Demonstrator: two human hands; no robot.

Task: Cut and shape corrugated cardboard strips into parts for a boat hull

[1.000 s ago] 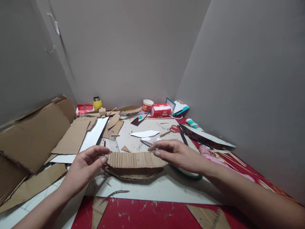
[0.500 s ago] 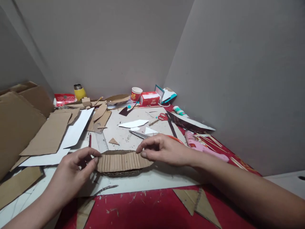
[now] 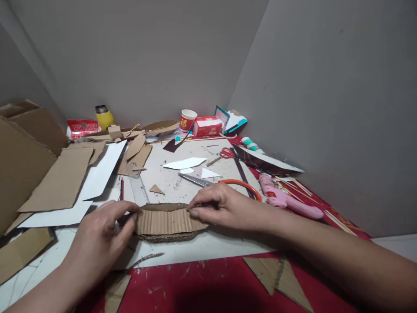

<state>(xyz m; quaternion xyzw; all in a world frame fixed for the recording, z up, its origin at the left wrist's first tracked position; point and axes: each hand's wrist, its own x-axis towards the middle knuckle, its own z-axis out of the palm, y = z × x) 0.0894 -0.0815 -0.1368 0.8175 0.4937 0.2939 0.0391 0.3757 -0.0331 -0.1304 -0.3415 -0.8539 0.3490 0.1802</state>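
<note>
A strip of corrugated cardboard point(image 3: 167, 222) with its ridges showing is held level above the white board. Under it lies a longer cardboard piece point(image 3: 169, 238), whose dark cut edges show in front and behind. My left hand point(image 3: 107, 234) pinches the strip's left end between thumb and fingers. At the right end, my right hand point(image 3: 224, 206) grips the strip's upper edge in a thumb-and-finger pinch. Just behind my right hand lie large scissors point(image 3: 243, 184) with orange handles. A small cardboard triangle point(image 3: 157, 189) rests beyond the strip.
Cardboard sheets point(image 3: 58, 178) and white paper point(image 3: 109, 174) are piled at the left. A pink glue gun point(image 3: 286, 200) and thin wooden sticks point(image 3: 339, 221) lie at the right. At the back stand a paper cup point(image 3: 188, 120), a tissue box point(image 3: 208, 126) and a yellow bottle point(image 3: 104, 118).
The view has shifted slightly. The strip now sits closer over the cardboard piece beneath, and more of that piece's front edge shows. Both hands keep their pinch.
</note>
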